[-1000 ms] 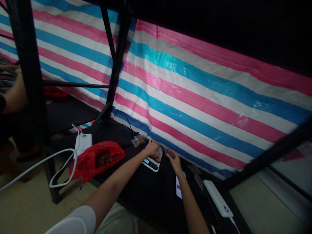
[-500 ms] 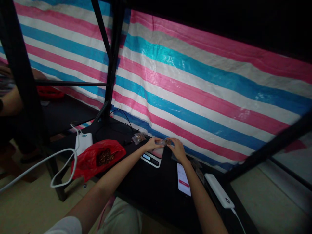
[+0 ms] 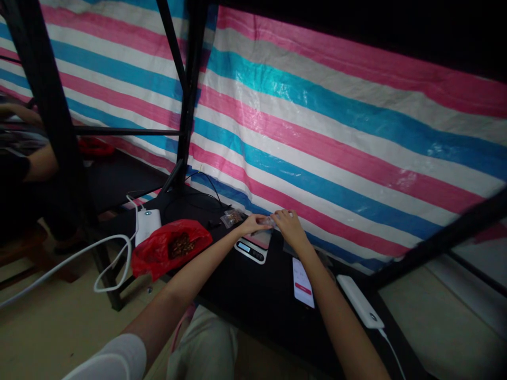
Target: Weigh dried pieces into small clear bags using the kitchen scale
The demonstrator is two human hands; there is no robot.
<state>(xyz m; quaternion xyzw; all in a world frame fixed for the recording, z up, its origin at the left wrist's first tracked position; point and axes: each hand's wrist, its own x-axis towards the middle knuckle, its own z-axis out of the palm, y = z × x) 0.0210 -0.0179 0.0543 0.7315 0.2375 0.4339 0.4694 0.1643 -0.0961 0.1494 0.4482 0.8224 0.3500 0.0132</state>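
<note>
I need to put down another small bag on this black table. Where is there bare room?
The widest bare patch of the black table lies at the near edge, between the red bag and the phone, in front of the scale. It is crowded behind, where the left hand and right hand hold a small clear bag.

The small packet pinched between the left hand and the right hand is showing as clear, thin plastic film. The red bag is looking like thin, crinkled, slightly glossy plastic. The tarp behind is gleaming as woven plastic sheet with a shiny, faintly ribbed face. The table is reading as matt black. The digital scale, the two power banks and the cable are appearing as smooth white plastic. The phone is showing a glossy glass screen. The frame posts are looking like black painted metal.
</note>
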